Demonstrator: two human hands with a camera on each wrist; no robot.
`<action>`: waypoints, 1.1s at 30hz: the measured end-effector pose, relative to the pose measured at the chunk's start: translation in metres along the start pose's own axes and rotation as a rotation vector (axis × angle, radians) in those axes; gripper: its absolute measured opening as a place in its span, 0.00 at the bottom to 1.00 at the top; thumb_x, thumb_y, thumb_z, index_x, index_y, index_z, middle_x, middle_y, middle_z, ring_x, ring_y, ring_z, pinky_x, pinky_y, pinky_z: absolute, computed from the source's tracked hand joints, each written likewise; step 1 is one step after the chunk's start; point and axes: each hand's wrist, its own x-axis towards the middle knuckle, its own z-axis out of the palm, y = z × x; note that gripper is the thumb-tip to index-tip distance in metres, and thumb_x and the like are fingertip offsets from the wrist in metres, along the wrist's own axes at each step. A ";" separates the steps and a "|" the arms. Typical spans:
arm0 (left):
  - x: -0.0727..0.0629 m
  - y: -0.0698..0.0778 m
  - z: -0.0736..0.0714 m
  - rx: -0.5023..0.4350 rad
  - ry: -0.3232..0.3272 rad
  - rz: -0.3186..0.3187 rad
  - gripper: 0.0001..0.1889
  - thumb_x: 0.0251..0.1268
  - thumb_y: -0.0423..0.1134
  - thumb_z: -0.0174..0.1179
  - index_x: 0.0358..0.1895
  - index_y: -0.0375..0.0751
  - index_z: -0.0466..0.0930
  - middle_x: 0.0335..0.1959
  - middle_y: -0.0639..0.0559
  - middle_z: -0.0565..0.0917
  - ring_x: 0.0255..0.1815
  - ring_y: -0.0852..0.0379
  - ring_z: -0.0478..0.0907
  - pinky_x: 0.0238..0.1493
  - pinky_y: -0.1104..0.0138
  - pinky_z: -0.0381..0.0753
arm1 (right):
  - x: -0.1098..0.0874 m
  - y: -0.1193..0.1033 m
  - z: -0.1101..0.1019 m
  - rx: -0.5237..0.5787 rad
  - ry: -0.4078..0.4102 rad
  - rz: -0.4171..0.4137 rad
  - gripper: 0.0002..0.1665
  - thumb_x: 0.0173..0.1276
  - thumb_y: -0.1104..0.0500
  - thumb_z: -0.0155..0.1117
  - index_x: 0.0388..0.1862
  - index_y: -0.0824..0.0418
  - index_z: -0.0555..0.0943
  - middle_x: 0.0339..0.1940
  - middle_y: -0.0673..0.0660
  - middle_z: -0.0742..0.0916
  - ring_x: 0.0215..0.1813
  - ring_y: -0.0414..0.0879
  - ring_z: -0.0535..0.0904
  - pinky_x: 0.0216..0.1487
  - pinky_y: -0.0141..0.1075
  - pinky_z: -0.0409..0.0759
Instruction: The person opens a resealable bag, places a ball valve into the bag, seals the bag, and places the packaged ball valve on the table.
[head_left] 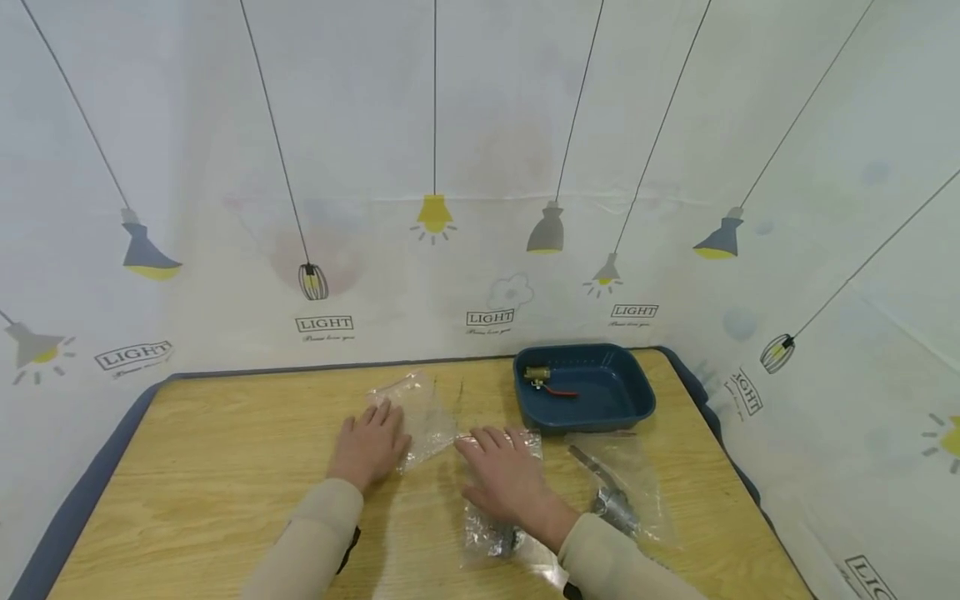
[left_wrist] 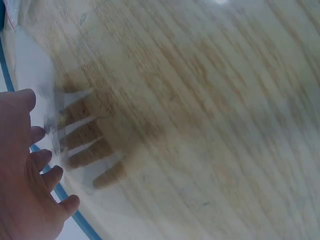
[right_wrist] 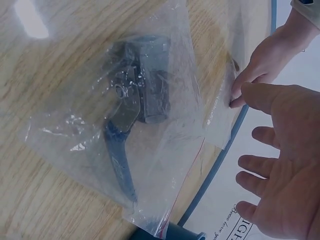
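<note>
My left hand (head_left: 369, 446) is on the near left part of a clear plastic bag (head_left: 431, 421), its fingers spread and loosely bent. In the left wrist view the left hand (left_wrist: 30, 170) casts a finger-shaped shadow on the wood. My right hand (head_left: 506, 475) reaches over a second clear zip bag (head_left: 480, 533), fingers extended and gripping nothing. The right wrist view shows that bag holding a dark valve (right_wrist: 152, 80) with a blue lever handle; the right hand (right_wrist: 285, 155) stands beside it, palm visible. Whether its fingertips touch the bag cannot be told.
A dark blue tray (head_left: 637, 408) stands at the back right, holding a brass ball valve (head_left: 537, 373) with a red lever. Right of my right hand lies another clear bag (head_left: 648, 492) with a grey lever valve (head_left: 617, 507). The wooden table (head_left: 202, 467) meets a patterned curtain behind.
</note>
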 end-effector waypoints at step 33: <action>-0.004 -0.025 0.000 -0.084 0.219 -0.258 0.25 0.70 0.47 0.49 0.57 0.27 0.68 0.51 0.29 0.77 0.52 0.31 0.75 0.50 0.37 0.72 | -0.005 0.003 0.005 0.050 0.020 -0.024 0.37 0.62 0.42 0.67 0.69 0.46 0.68 0.66 0.51 0.77 0.68 0.48 0.72 0.70 0.52 0.64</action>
